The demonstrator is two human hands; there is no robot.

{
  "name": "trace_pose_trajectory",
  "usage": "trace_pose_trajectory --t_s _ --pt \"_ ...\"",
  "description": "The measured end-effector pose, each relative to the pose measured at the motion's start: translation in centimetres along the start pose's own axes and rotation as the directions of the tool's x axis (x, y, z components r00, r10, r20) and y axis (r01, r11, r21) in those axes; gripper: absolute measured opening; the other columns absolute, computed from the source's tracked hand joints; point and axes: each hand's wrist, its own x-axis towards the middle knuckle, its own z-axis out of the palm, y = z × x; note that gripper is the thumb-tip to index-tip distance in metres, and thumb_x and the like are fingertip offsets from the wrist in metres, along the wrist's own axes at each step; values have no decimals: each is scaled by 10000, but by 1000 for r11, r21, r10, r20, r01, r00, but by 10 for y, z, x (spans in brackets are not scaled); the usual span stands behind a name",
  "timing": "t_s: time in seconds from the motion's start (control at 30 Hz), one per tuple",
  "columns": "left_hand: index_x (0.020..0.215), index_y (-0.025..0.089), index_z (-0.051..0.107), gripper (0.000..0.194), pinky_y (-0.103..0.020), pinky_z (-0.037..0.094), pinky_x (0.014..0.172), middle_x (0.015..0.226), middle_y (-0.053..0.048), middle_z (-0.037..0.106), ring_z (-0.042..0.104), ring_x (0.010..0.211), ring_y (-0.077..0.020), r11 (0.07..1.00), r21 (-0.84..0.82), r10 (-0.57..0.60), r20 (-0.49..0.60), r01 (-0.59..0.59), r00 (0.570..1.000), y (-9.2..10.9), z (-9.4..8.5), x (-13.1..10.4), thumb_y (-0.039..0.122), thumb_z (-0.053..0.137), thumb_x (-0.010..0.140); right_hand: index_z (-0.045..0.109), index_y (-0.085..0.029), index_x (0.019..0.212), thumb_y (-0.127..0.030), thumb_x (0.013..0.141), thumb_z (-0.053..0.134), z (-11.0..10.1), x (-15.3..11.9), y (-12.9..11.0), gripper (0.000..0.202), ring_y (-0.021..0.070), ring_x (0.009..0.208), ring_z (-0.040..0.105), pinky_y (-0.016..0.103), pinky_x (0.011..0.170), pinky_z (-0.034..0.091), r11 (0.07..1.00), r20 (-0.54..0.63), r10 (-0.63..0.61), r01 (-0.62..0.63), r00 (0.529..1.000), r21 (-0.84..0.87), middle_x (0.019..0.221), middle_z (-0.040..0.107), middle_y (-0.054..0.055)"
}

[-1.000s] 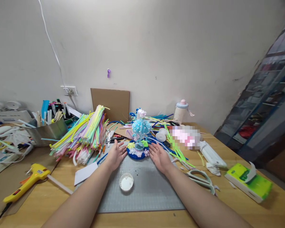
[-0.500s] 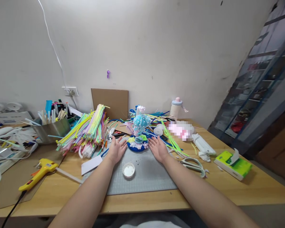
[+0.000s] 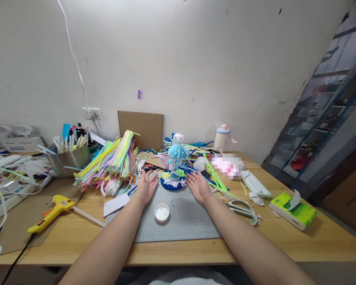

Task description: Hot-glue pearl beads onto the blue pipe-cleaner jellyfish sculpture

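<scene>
Yellow glue gun (image 3: pixel 51 213), grey mat (image 3: pixel 182 217), blue-based pastel ornament (image 3: pixel 175 168), green tissue pack (image 3: pixel 293 206).

Your left hand (image 3: pixel 146 187) and right hand (image 3: pixel 198 187) lie open on the grey mat (image 3: pixel 184 221), flanking the blue craft figure (image 3: pixel 174 168). A small white dish (image 3: pixel 161 212) sits between your forearms; scissors (image 3: pixel 243 208) lie to the right on the table (image 3: pixel 314 241).

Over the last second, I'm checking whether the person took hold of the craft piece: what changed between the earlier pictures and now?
Nothing was taken hold of or let go. The left hand and right hand lie open, palms inward, on either side of the blue-based pipe-cleaner ornament on the grey cutting mat, as before. Only the camera drew back, showing more of the table's near edge. The small white dish, scissors and yellow glue gun stayed put.
</scene>
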Motion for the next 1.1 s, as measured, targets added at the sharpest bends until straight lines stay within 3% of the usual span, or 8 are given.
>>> trace_pose_trajectory --t_s 0.33,0.5,0.63,0.7,0.93,1.1 --pt "1414 234 274 819 -419 402 996 1391 -208 429 533 1179 -243 995 46 -89 56 86 994 0 2 -5 743 327 775 560 -165 1154 -380 901 538 1 -1 -3 333 222 995 609 436 837 510 997 65 62 -59 996 -57 1180 598 85" --pt "1395 242 314 789 -420 394 1000 1363 -200 465 534 1178 -242 994 48 -103 78 99 992 3 -1 -4 736 338 780 557 -159 1176 -442 905 505 2 -9 -8 395 248 1106 570 488 940 443 986 107 118 -103 987 -135 1262 573 101" --pt "1386 214 324 780 -390 394 1006 1357 -203 475 539 1178 -237 996 38 -81 74 79 994 4 -1 0 714 366 789 553 -159 1189 -477 918 451 3 -20 -10 430 199 1255 474 386 1052 371 968 108 172 -147 979 -204 1386 493 98" --pt "1380 200 328 763 -366 387 1015 1353 -201 481 532 1188 -227 998 36 -61 53 59 997 3 0 2 694 374 802 539 -176 1212 -493 902 468 5 -27 -11 449 186 1287 445 351 1068 361 955 99 205 -176 974 -238 1420 461 86" --pt "1338 183 370 673 -328 362 1048 1348 -190 486 498 1234 -215 999 43 26 -68 -23 997 2 4 8 642 345 845 433 -133 1331 -588 821 520 15 -40 -7 690 301 1282 449 476 1063 350 925 24 255 -236 967 -299 1415 433 179" --pt "1270 160 401 572 -350 354 1060 1342 -213 466 458 1269 -225 996 88 34 -259 -12 965 -1 4 4 576 303 889 309 -218 1401 -567 874 437 19 -35 -1 645 173 1398 261 361 1127 254 951 -3 158 -153 987 -268 1542 253 67"
